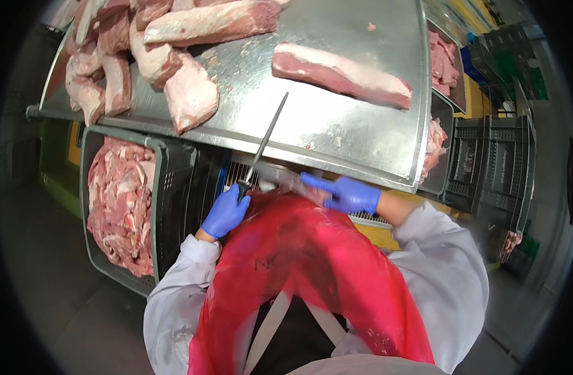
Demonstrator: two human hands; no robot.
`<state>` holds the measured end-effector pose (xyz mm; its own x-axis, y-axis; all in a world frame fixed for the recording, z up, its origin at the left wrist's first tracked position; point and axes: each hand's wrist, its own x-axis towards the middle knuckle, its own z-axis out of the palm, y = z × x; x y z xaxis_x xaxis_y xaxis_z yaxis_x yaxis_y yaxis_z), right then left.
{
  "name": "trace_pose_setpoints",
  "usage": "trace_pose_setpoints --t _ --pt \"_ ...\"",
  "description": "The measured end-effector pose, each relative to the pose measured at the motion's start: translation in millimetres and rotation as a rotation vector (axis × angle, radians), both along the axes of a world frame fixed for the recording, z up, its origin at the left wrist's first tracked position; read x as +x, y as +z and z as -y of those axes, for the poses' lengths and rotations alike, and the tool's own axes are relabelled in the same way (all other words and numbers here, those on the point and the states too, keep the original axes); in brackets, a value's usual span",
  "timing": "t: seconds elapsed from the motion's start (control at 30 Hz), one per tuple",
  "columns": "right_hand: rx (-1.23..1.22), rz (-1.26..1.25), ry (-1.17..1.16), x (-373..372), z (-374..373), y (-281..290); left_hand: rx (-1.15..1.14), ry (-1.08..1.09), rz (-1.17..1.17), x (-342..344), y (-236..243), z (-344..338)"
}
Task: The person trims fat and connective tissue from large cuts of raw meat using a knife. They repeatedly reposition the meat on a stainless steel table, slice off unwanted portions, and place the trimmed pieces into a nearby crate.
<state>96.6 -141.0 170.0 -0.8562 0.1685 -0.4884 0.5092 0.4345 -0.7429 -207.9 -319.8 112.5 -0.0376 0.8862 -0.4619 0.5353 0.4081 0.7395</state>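
Observation:
My left hand (226,214), in a blue glove, is closed round the black handle of a honing steel (269,134). The thin dark rod slants up and away over the near edge of the metal table. In front of the red apron, my blue-gloved right hand (352,195) is smeared by motion but looks closed on a knife (291,180). Its blurred blade points left, toward the base of the steel; whether the two touch I cannot tell. Beyond the hands, a long strip of meat (343,74) with a pale fat side lies on the table.
Several large meat pieces (189,94) are heaped at the table's far left. A grey crate (158,187) full of meat trimmings stands at the left, below the table (236,94). More meat-filled containers (446,112) and dark stacked crates (490,169) are along the right side.

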Motion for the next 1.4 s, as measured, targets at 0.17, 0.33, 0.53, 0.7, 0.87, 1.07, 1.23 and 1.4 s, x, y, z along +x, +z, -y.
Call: trace_pose_setpoints --t 0.17,0.33,0.53,0.7,0.87,1.07,1.23,1.4 --pt "0.206 -0.028 -0.382 -110 -37 -89 -0.046 -0.02 -0.027 0 -4 -1" --pt "0.352 -0.56 -0.72 -179 -97 -77 -0.262 0.265 0.532 2 10 -2" --pt "0.366 -0.53 -0.511 -129 3 0 -0.146 0.515 1.215 17 50 -11" --pt "0.563 -0.382 -0.123 -74 -11 25 0.058 0.356 1.209 18 91 -9" --pt "0.6 -0.356 -0.729 80 -52 5 0.316 0.194 0.14 -22 122 -4" --pt "0.615 -0.907 -0.815 -52 -33 73 0.688 -0.208 -0.467 -1 125 -34" --pt "0.832 -0.472 -0.52 17 -1 -10 0.649 -0.078 -0.213 -9 115 -7" --pt "0.253 -0.391 -0.665 60 8 -45 0.749 -0.162 -0.183 -13 116 -5"
